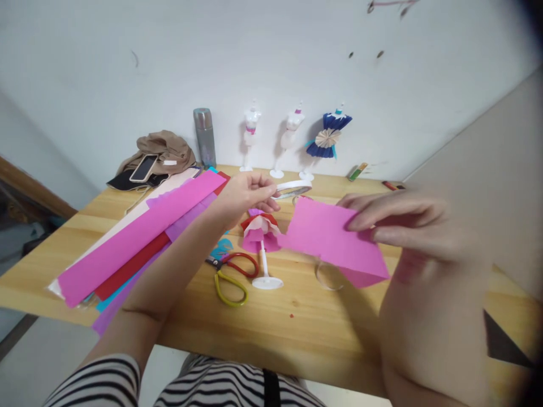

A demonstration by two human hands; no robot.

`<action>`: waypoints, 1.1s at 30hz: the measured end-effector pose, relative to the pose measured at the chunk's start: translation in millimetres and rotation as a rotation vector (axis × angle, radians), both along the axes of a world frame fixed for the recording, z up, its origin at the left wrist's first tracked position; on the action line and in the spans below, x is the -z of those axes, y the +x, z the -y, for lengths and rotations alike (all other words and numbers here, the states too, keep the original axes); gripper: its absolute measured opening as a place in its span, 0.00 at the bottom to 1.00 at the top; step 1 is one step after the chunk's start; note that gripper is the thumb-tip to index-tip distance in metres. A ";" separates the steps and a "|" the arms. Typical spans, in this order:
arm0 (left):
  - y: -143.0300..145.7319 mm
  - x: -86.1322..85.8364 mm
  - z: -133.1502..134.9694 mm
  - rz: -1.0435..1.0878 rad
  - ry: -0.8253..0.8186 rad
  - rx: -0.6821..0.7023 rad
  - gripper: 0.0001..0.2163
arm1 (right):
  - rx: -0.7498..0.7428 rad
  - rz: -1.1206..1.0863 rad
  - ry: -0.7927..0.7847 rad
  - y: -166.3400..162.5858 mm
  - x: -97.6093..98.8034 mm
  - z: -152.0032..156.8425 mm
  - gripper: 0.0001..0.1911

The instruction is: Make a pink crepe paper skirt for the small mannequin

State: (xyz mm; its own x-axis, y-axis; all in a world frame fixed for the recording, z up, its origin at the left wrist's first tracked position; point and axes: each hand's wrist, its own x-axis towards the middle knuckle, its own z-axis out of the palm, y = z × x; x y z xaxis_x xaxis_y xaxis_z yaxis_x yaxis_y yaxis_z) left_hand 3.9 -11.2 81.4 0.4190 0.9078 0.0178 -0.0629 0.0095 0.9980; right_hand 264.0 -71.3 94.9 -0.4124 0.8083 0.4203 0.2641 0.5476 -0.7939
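My left hand pinches the near edge of a roll of white tape. Between the thumb and fingers of my right hand is a piece of bright pink crepe paper with one rough edge and a folded lower corner. Under my left hand stands a small dress form on a white round base, dressed in red, cream and pink paper; its upper part is hidden by the hand. Left of its base lie scissors with one red and one yellow handle, beside blue paper scraps.
Strips of coloured crepe paper are stacked on the table's left. Behind them are a phone, brown cloth and a grey flask. Two white dress forms and one in a blue paper dress stand along the wall.
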 end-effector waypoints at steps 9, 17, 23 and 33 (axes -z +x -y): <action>-0.8 -3.9 9.4 -0.140 -0.035 0.033 0.06 | -0.067 0.116 0.057 -18.0 -2.8 -1.4 0.08; 2.2 1.0 0.5 -0.134 -0.089 0.063 0.07 | 0.037 -0.040 -0.211 -21.8 12.4 -10.7 0.05; -0.3 4.7 -3.5 -0.094 -0.099 0.086 0.08 | 0.014 -0.063 -0.229 -30.8 17.6 -23.5 0.02; 0.7 5.5 -2.0 -0.071 -0.134 0.118 0.10 | 0.075 0.045 -0.214 -36.3 10.6 -9.3 0.07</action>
